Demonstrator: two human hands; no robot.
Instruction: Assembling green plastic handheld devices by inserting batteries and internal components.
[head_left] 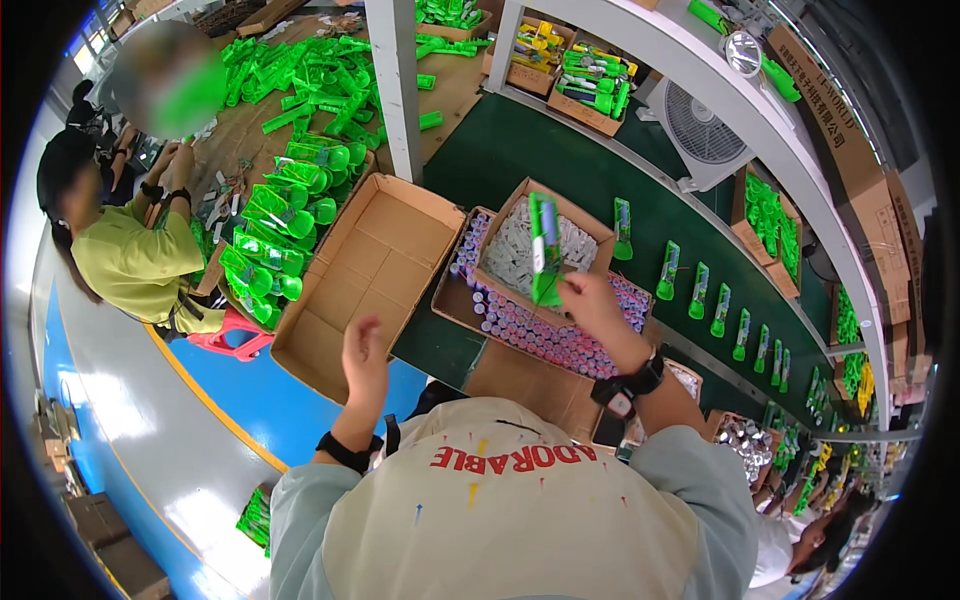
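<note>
My right hand (pixel 592 303) is shut on the lower end of a long green packaged item (pixel 545 250) and holds it upright over a small carton of clear white pieces (pixel 510 255). That carton rests on a flat tray of purple-tipped cylinders (pixel 545 338). My left hand (pixel 365 352) is raised with nothing in it, its fingers loosely apart, above the near corner of a large bare cardboard box (pixel 365 265). Both wrists wear black bands.
A dark green conveyor belt (pixel 560 170) carries a row of green packs (pixel 700 290) off to the right. Heaps of green packs (pixel 285 215) lie left of the box. A person in a yellow-green top (pixel 135 265) works at left. A white fan (pixel 700 130) stands behind the belt.
</note>
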